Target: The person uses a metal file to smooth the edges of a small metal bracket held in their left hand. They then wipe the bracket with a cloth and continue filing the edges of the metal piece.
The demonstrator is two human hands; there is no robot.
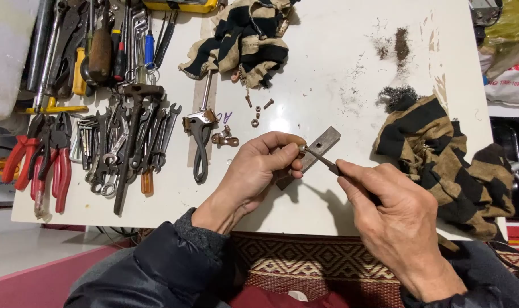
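Note:
My left hand (258, 171) pinches a small metal part (301, 148) between thumb and fingers, just above a flat grey metal bar (322, 144) lying on the white table (328, 74). My right hand (396, 217) grips a thin dark tool (323, 159), a small screwdriver or pick, whose tip touches the small part. Both hands hover over the table's near edge.
Wrenches (128, 142), red-handled pliers (40, 162) and screwdrivers (108, 45) crowd the left. A brake lever (201, 134), small nuts and screws (258, 111) lie in the middle. Striped rags sit at top centre (248, 40) and right (442, 154). Steel wool (397, 98) and dark filings (401, 45) are near the right.

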